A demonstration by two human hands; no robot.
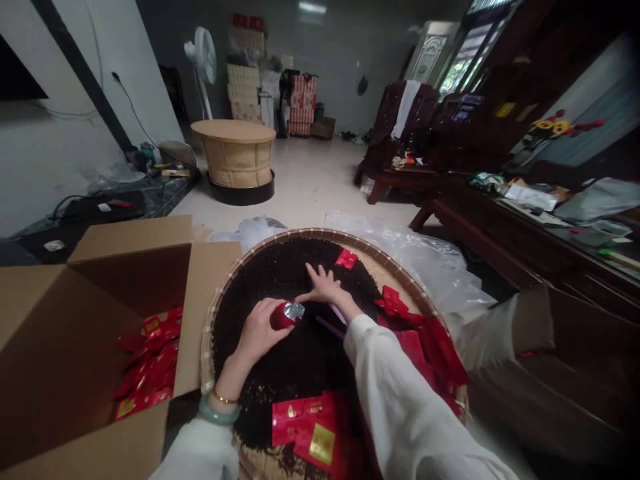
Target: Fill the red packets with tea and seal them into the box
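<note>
My left hand (256, 332) is closed around a small red packet (284, 316), whose silvery lining shows at its mouth. Fingers spread, my right hand (326, 287) reaches over dark loose tea leaves (273, 267) just beyond the packet, with nothing visible in it. Beneath my right wrist, a purple, thin object (331, 327) lies partly hidden on the leaves. The leaves cover much of a round woven bamboo tray (208, 333). Flat red packets (295, 417) lie at its near side, and a single red packet (346, 259) rests toward the far rim.
More red packets (430, 343) pile along the tray's right side. An open cardboard box (35, 340) on the left contains several filled-looking red packets (153, 363). Clear plastic sheeting (420, 257) spreads beyond the tray. Farther off stand a woven drum-shaped basket (237, 157) and a dark wooden bench (470, 233).
</note>
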